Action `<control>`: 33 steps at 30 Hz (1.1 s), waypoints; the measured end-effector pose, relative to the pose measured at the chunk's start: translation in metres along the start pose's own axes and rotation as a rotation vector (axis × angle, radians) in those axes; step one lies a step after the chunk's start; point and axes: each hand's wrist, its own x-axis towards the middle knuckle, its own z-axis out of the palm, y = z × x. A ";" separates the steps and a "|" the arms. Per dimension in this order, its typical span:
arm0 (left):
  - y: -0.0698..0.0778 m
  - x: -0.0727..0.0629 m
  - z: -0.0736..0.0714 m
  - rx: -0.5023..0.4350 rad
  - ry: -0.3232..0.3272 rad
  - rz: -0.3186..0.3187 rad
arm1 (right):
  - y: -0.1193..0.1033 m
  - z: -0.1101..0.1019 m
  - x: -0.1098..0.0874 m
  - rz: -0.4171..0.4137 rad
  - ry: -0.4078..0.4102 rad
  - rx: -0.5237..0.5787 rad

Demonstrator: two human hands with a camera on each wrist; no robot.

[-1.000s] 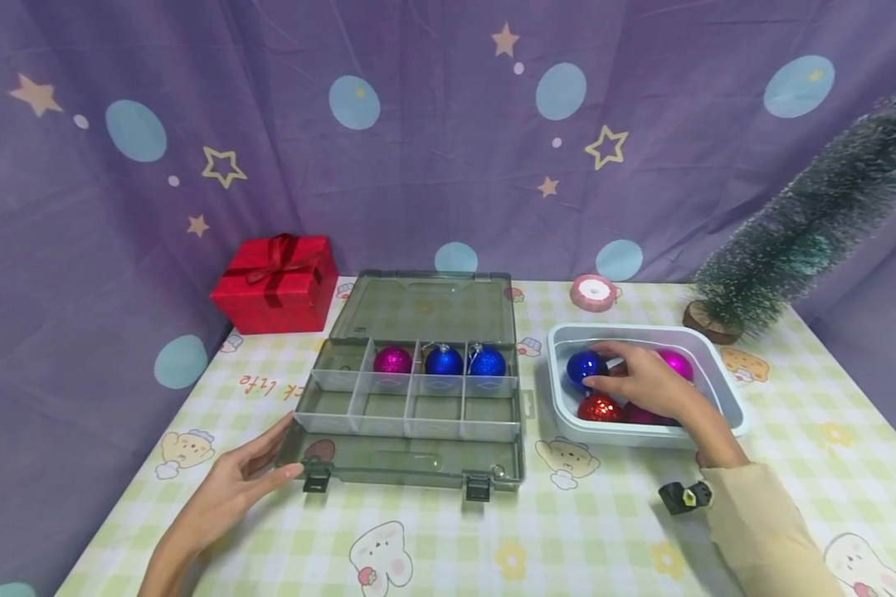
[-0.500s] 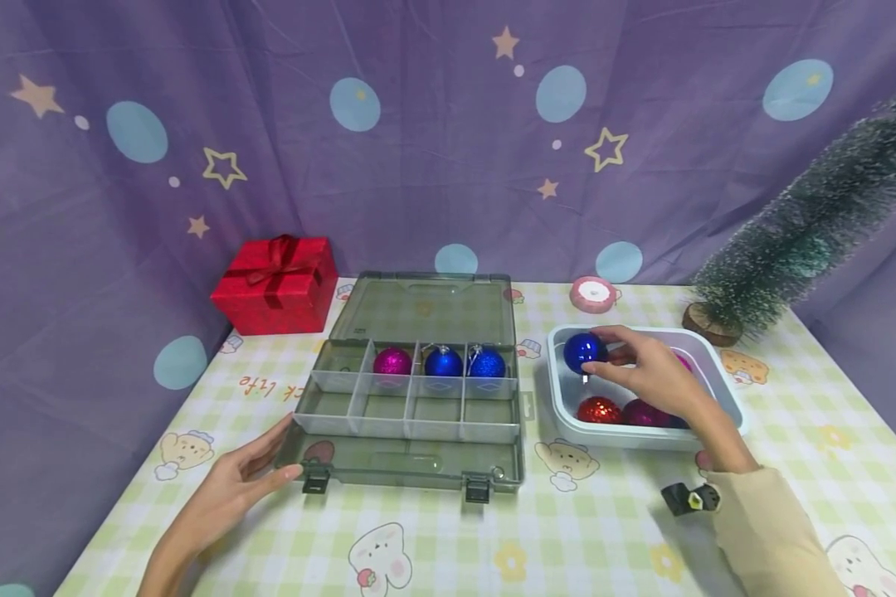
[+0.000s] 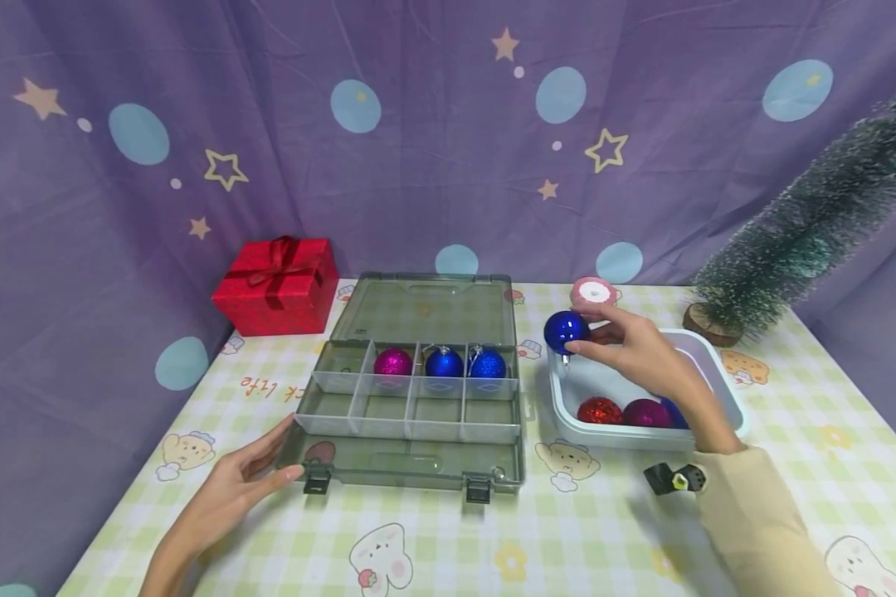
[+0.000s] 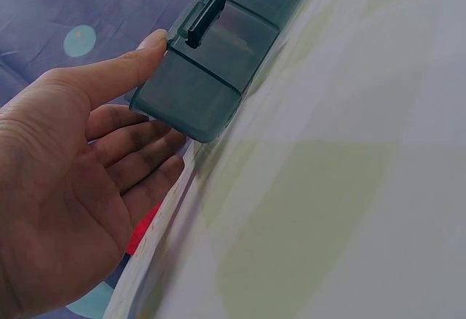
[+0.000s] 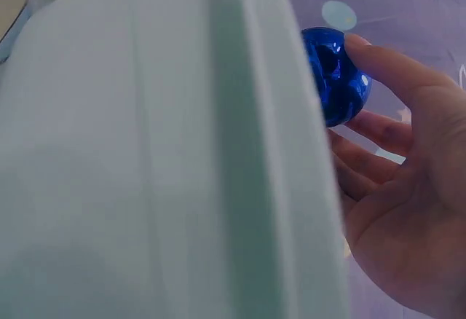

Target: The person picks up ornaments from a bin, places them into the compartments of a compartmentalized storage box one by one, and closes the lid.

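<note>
My right hand (image 3: 648,358) pinches a shiny blue Christmas ball (image 3: 566,332) between thumb and fingers, its silver cap pointing down. The ball hangs over the left rim of a pale blue tub (image 3: 642,437). In the right wrist view the tub wall partly covers the ball (image 5: 338,79). A red sequined ball (image 3: 601,411), a purple ball (image 3: 646,413) and a partly hidden blue one lie inside the tub. My left hand (image 3: 231,487) rests at the near-left corner of an open translucent divided case (image 3: 411,473), thumb on the front edge, relaxed fingers along the side.
Far compartments of the case hold a magenta ball (image 3: 393,362) and two blue balls (image 3: 444,362). A red gift box (image 3: 278,290) stands back left. Behind the tub are a ribbon roll (image 3: 593,292) and a small frosted tree (image 3: 799,240).
My right hand has lifted the shiny blue ball from the tub and carried it up and left to the rim. The left hand and case have stayed put.
</note>
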 end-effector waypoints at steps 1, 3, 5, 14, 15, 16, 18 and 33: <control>0.000 0.000 0.000 0.000 0.000 0.003 | -0.002 0.001 0.002 0.000 -0.006 0.005; -0.001 0.000 0.000 -0.001 0.001 0.009 | -0.006 0.005 0.008 -0.005 -0.013 0.011; -0.001 0.000 0.001 0.002 0.001 0.015 | -0.009 0.008 0.014 -0.028 -0.018 0.014; -0.002 0.000 0.000 -0.007 -0.005 -0.001 | -0.013 0.031 0.041 -0.102 -0.061 0.082; -0.002 0.000 0.000 -0.009 -0.005 -0.006 | -0.014 0.033 0.044 -0.106 -0.068 0.083; -0.002 0.000 0.000 -0.011 -0.006 -0.010 | -0.015 0.035 0.046 -0.111 -0.073 0.087; -0.001 0.000 0.000 -0.013 -0.007 -0.016 | -0.018 0.040 0.051 -0.118 -0.077 0.091; 0.000 -0.001 0.000 -0.015 -0.001 -0.002 | -0.037 0.074 0.075 -0.077 -0.144 0.118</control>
